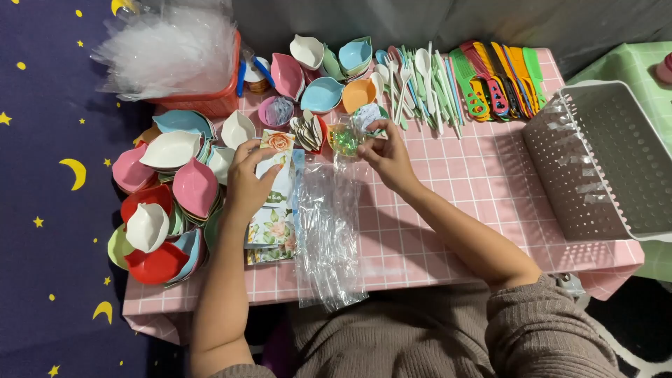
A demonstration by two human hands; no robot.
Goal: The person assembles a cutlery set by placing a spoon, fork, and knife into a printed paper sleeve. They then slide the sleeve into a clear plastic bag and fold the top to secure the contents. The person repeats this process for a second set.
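My right hand (387, 157) is half closed, its fingertips pinching a small clear packet with green bits (345, 140) just above the pink checked table (483, 182). My left hand (246, 183) lies curled over a stack of flowered cards (271, 210), thumb and fingers gripping the top card at its upper end. Well off to the right of my right hand sits a white perforated basket (602, 161) on its side. To the left of my left hand is a heap of leaf-shaped dishes (168, 203) in pink, red, white and blue. Between my hands and toward me lie clear plastic bags (327, 231). Beyond my right hand are white spoons (413, 84) and coloured combs (497, 77).
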